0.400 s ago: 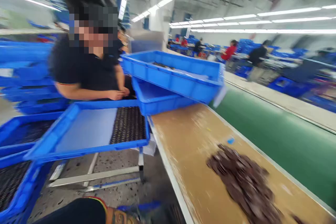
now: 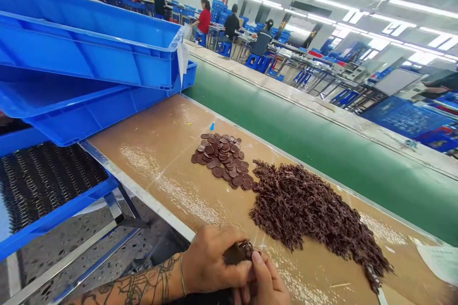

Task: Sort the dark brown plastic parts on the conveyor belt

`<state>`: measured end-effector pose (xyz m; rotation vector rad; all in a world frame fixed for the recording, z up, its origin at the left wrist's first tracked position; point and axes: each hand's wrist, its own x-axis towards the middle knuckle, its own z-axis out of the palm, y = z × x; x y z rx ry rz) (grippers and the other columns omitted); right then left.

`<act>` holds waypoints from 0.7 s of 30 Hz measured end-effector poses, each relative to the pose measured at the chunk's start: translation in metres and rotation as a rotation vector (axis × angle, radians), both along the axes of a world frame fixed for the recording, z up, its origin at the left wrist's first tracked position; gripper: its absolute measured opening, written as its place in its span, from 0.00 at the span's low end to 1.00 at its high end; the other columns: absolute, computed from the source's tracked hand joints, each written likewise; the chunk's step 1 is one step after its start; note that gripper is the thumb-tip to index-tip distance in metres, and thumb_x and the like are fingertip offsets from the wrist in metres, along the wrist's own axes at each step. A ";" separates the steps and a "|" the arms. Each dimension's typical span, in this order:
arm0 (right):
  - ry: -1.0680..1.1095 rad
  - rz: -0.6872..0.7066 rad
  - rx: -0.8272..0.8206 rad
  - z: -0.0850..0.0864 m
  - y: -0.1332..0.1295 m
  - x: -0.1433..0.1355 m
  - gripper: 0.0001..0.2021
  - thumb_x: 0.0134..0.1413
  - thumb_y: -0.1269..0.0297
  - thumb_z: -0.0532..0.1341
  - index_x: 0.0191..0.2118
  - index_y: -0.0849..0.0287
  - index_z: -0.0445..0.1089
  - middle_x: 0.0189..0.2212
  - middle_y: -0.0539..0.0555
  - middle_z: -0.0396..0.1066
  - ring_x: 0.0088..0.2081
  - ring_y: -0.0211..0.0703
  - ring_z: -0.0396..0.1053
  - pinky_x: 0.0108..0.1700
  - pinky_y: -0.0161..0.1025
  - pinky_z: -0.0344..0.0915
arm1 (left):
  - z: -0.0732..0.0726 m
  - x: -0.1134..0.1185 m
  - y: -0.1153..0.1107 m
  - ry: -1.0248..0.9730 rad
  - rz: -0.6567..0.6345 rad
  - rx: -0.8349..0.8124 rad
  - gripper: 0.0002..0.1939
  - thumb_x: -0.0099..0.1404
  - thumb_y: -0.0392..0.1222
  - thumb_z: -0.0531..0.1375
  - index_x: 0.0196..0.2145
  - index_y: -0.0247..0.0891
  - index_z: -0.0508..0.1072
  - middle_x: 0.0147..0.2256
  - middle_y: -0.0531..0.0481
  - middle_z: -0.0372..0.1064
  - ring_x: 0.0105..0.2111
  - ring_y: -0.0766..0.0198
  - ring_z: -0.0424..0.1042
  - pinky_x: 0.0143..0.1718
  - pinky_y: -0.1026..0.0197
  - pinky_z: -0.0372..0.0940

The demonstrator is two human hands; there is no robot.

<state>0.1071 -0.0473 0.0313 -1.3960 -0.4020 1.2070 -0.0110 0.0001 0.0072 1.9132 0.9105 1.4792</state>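
Your two hands meet at the bottom edge of the view, just over the near edge of the brown worktable (image 2: 161,162). Your left hand (image 2: 211,262), tattooed forearm w/ a thin bracelet at the wrist, is curled closed around a small dark-brown clump of parts (image 2: 239,251); your right hand (image 2: 263,281) presses in beside it, thumb laid on the clump, fingers pinched narrow on it. Exactly what the fingertips are doing is hidden by the hands themselves. Just beyond, a big tangled heap of brown pieces (image 2: 311,209) sprawls across the table toward the right, and touching its far-left end sits a smaller pile of flat brown discs (image 2: 223,159). Judging from this layout, you're pulling discs free of tangled scrap, so: keep the clump low over the table so dropped bits stay on it, work w/ thumb and forefinger only, twist rather than yank, and keep discs and tangle in separate piles, as they nearly merge where they touch. Left of the table, stacked blue trays (image 2: 89,52) lean over its corner, near the disc pile. A green conveyor belt (image 2: 322,138) runs along the table's far side; other workers sit well apart in the background.
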 end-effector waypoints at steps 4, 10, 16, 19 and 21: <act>0.084 -0.033 0.030 0.008 0.003 -0.015 0.29 0.34 0.39 0.78 0.23 0.58 0.67 0.07 0.42 0.57 0.08 0.30 0.53 0.12 0.26 0.49 | 0.003 -0.001 0.001 0.035 0.012 0.007 0.14 0.60 0.38 0.63 0.45 0.41 0.74 0.33 0.53 0.79 0.30 0.62 0.78 0.35 0.63 0.71; 0.048 -0.033 0.093 0.019 -0.005 -0.011 0.27 0.40 0.40 0.77 0.26 0.60 0.71 0.10 0.41 0.57 0.11 0.26 0.50 0.13 0.26 0.52 | -0.003 -0.012 0.001 0.071 -0.089 -0.030 0.26 0.57 0.43 0.63 0.55 0.46 0.70 0.42 0.53 0.80 0.38 0.61 0.80 0.43 0.60 0.75; -0.039 -0.422 0.146 0.067 -0.075 0.054 0.21 0.44 0.49 0.76 0.29 0.59 0.71 0.15 0.42 0.61 0.13 0.27 0.51 0.13 0.24 0.49 | -0.014 -0.029 0.006 0.186 -0.153 -0.147 0.19 0.66 0.43 0.60 0.55 0.50 0.71 0.48 0.55 0.81 0.44 0.64 0.82 0.48 0.65 0.76; -0.209 -0.727 0.093 0.055 -0.133 0.108 0.20 0.47 0.49 0.74 0.29 0.58 0.68 0.17 0.42 0.58 0.15 0.28 0.50 0.14 0.26 0.48 | -0.014 -0.030 0.014 0.296 -0.087 -0.063 0.14 0.67 0.50 0.59 0.50 0.52 0.75 0.44 0.58 0.83 0.41 0.64 0.84 0.45 0.67 0.78; -0.293 -0.836 -0.025 0.024 -0.165 0.141 0.23 0.44 0.47 0.74 0.24 0.58 0.64 0.16 0.42 0.56 0.17 0.30 0.50 0.16 0.29 0.49 | -0.015 -0.030 0.018 0.375 -0.033 -0.009 0.15 0.67 0.56 0.58 0.47 0.53 0.77 0.42 0.60 0.83 0.39 0.61 0.84 0.42 0.63 0.80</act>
